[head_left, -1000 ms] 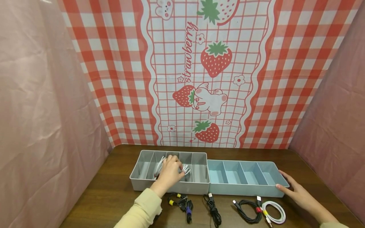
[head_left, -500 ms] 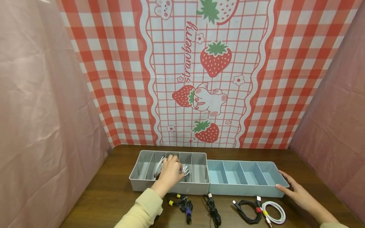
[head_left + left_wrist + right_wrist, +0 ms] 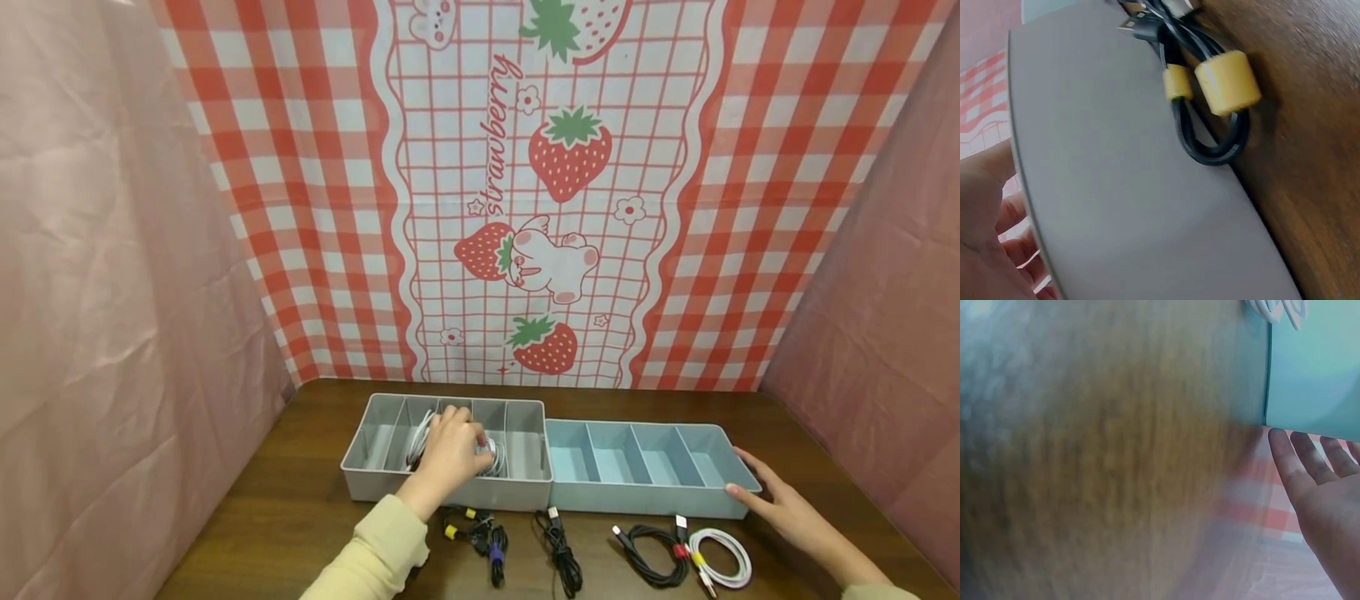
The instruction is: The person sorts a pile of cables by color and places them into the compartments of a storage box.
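My left hand (image 3: 448, 450) reaches into the grey divided box (image 3: 480, 493) from above, its fingers bent downward. Beside its thumb and fingertips lies a coiled white cable (image 3: 497, 458); whether they pinch it is hidden. Another white cable (image 3: 420, 437) sits in a compartment left of the hand. In the left wrist view, the fingers (image 3: 1019, 247) go behind the box wall (image 3: 1110, 156). At the light blue divided box (image 3: 637, 500), my right hand (image 3: 780, 504) rests against the right end, thumb at the front corner. In the right wrist view, its fingers (image 3: 1285, 456) are extended toward that box.
On the wooden table (image 3: 262, 517), a black cable with yellow and purple ties (image 3: 480, 542), a black bundled cable (image 3: 562, 558), a black coiled cable (image 3: 656, 567) and a white coiled cable (image 3: 723, 558) lie before the boxes. A checked strawberry cloth (image 3: 555, 250) hangs behind.
The white cable by my left thumb now shows as a rounder, flatter coil. The left thumb and fingertips have shifted slightly right. The right hand and both boxes have kept their places.
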A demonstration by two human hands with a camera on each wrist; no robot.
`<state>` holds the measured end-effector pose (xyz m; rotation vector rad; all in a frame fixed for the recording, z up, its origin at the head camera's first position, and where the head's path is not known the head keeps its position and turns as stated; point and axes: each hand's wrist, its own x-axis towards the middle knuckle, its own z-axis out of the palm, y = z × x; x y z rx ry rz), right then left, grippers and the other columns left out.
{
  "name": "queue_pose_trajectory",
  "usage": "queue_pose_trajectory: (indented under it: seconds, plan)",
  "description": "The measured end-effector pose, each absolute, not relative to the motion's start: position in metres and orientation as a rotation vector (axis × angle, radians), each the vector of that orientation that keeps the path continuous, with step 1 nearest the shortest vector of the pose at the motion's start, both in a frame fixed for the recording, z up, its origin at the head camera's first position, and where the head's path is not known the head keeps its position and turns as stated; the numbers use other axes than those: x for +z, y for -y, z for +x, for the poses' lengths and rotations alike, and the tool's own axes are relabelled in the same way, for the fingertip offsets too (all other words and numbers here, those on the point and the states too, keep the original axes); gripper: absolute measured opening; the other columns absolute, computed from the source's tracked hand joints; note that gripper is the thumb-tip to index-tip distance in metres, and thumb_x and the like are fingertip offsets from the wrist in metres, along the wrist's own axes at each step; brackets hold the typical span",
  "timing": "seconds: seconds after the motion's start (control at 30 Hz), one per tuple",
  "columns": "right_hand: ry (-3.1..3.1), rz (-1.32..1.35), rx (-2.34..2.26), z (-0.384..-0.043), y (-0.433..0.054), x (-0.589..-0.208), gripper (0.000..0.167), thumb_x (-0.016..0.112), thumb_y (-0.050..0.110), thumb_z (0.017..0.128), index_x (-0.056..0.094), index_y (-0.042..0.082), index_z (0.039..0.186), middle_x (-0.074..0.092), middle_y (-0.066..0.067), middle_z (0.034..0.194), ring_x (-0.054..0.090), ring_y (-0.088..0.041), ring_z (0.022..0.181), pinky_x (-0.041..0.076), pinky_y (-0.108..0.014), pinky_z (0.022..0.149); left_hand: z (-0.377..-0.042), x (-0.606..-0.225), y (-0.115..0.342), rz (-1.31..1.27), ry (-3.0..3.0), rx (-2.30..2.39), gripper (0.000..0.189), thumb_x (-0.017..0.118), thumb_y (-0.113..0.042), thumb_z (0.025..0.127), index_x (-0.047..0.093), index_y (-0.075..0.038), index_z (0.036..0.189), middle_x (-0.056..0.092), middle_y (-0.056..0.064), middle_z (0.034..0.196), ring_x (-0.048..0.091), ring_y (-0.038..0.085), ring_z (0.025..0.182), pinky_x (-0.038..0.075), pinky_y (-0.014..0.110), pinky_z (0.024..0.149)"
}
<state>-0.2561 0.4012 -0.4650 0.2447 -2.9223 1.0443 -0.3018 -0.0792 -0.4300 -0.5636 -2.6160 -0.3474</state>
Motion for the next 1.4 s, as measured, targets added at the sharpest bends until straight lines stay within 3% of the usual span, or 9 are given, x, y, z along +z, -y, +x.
queue_pose_trajectory:
  seconds: [0.3,1.0,1.4]
  plan:
    - [2.916,0.257,1.036,-0.256,-0.401,-0.466,0.072,0.053,0.029,0.097,0.014,-0.005,0.148,0.028,-0.036,0.141,0.037,-0.052,0.118,0.035,-0.011,0.070,-0.289,-0.416,0.072,-0.594,2.609,-0.348,0.023,0.077,-0.042,0.073,0.070,-0.021,0.078,0.061,-0.002,0.092,0.049,0.018,0.087,0.038,0.037,0.078]
    - [2.895,0.279,1.032,-0.257,-0.403,-0.468,0.071,0.054,0.028,0.096,0.016,-0.006,0.147,0.029,-0.037,0.141,0.037,-0.052,0.116,0.035,-0.011,0.070,-0.257,-0.380,0.050,-0.690,2.578,-0.426,0.022,0.075,-0.044,0.074,0.067,-0.025,0.083,0.061,-0.007,0.096,0.049,0.015,0.092,0.038,0.036,0.083]
    - [2.904,0.275,1.053,-0.257,-0.403,-0.468,0.072,0.053,0.029,0.097,0.014,-0.005,0.147,0.027,-0.037,0.142,0.036,-0.052,0.117,0.035,-0.011,0.071,-0.237,-0.358,0.037,-0.766,2.565,-0.469,0.033,0.076,-0.043,0.075,0.065,-0.023,0.099,0.062,-0.007,0.104,0.050,0.014,0.099,0.038,0.037,0.089]
